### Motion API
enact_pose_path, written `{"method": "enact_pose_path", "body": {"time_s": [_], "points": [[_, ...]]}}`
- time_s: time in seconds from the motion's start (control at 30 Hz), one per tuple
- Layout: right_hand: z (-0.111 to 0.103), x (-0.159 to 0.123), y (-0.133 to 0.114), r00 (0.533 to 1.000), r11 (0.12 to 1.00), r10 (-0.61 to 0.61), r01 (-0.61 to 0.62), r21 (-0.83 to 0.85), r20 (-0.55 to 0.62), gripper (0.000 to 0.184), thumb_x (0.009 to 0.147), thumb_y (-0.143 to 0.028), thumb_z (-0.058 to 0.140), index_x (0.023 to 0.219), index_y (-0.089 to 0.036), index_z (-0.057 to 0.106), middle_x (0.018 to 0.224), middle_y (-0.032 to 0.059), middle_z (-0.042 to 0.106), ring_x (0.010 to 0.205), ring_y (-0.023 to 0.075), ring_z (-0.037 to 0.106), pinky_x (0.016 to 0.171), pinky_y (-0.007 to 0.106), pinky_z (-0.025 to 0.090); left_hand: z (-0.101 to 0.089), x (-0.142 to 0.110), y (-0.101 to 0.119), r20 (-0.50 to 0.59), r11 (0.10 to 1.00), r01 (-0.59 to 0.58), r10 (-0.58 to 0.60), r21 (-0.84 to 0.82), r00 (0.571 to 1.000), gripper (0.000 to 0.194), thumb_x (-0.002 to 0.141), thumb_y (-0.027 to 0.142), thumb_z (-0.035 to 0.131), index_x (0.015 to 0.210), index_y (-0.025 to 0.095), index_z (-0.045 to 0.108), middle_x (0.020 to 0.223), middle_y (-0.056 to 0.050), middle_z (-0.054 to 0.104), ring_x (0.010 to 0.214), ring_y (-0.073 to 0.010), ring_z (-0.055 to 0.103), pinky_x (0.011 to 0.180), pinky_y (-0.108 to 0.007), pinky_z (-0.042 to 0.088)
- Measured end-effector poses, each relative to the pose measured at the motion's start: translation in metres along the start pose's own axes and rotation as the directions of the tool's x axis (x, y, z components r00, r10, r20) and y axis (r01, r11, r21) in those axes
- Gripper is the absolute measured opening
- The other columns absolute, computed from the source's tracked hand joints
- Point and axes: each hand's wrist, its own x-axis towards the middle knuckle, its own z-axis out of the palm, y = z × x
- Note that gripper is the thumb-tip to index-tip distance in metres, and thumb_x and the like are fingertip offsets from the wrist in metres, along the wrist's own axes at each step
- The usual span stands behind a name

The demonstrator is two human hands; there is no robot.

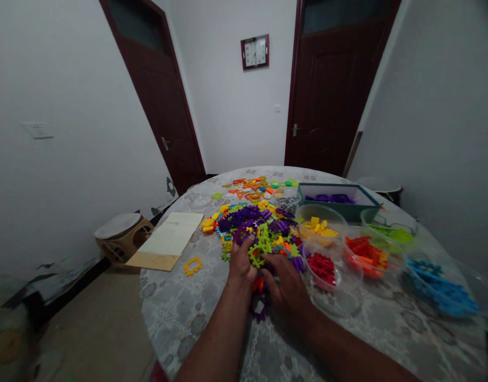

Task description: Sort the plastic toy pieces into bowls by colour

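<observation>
Just in front of me, my left hand (241, 263) is closed around a lime-green toothed building piece (256, 256), its thumb up along one side. My right hand (287, 280) bends its fingers against the right edge of the same piece. Behind both hands lies a mixed heap of plastic building pieces (244, 216) in purple, yellow, green, blue and orange. A purple toothed piece (260, 307) rests on the tablecloth between my forearms, with a red-orange piece (258, 284) just above it, partly hidden by my hands.
Clear tubs to the right hold yellow pieces (318, 227), red pieces (322, 268), orange pieces (365, 255), lime pieces (393, 233) and blue pieces (443, 289). A dark green box (361, 212) contains purple ones. Left are an open notebook (170, 233) and a yellow frame piece (193, 266).
</observation>
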Motion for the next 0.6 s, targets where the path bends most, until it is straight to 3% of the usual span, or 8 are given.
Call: {"method": "enact_pose_path", "body": {"time_s": [0.2, 0.4, 0.5, 0.6], "points": [[-0.004, 0.007, -0.009, 1.0, 0.994, -0.005, 0.008, 0.112, -0.028, 0.02, 0.1, -0.017, 0.056, 0.115, -0.024, 0.066, 0.102, 0.0058, 0.07, 0.095, 0.0197, 0.067, 0.086, 0.035, 0.057, -0.001, 0.0, -0.002, -0.049, 0.996, 0.052, -0.048, 0.069, 0.998, 0.047, 0.065, 0.012, 0.083, 0.108, 0.02, 0.064, 0.087, -0.002, 0.077, 0.074, -0.0216, 0.076, 0.077, -0.037, 0.064], [-0.022, 0.016, -0.028, 0.991, 0.978, -0.105, 0.117, 0.173, -0.078, 0.02, 0.098, -0.014, 0.055, 0.112, -0.024, 0.065, 0.099, 0.0051, 0.069, 0.097, 0.0189, 0.065, 0.086, 0.032, 0.055, 0.001, 0.001, 0.009, -0.047, 0.992, 0.075, -0.07, 0.104, 0.996, 0.038, 0.073, 0.011, 0.077, 0.108, 0.023, 0.066, 0.089, 0.0, 0.077, 0.075, -0.0198, 0.076, 0.07, -0.031, 0.064], [-0.042, 0.029, -0.035, 0.992, 0.984, -0.099, 0.11, 0.14, -0.079, 0.017, 0.098, -0.015, 0.055, 0.11, -0.023, 0.065, 0.097, 0.0049, 0.069, 0.093, 0.0179, 0.065, 0.084, 0.032, 0.055, 0.0, 0.002, 0.012, -0.019, 0.992, 0.087, -0.086, 0.09, 0.996, 0.037, 0.074, 0.009, 0.077, 0.108, 0.022, 0.067, 0.09, -0.001, 0.078, 0.079, -0.0206, 0.077, 0.068, -0.03, 0.064], [-0.079, 0.046, -0.032, 0.997, 0.999, -0.026, 0.024, -0.023, -0.072, 0.016, 0.099, -0.018, 0.055, 0.11, -0.022, 0.066, 0.099, 0.0062, 0.07, 0.094, 0.0191, 0.066, 0.086, 0.034, 0.054, -0.001, 0.001, 0.012, 0.028, 0.992, 0.079, -0.083, 0.1, 0.996, 0.038, 0.074, 0.007, 0.076, 0.109, 0.021, 0.069, 0.098, -0.003, 0.079, 0.082, -0.0212, 0.078, 0.068, -0.03, 0.065]]}}
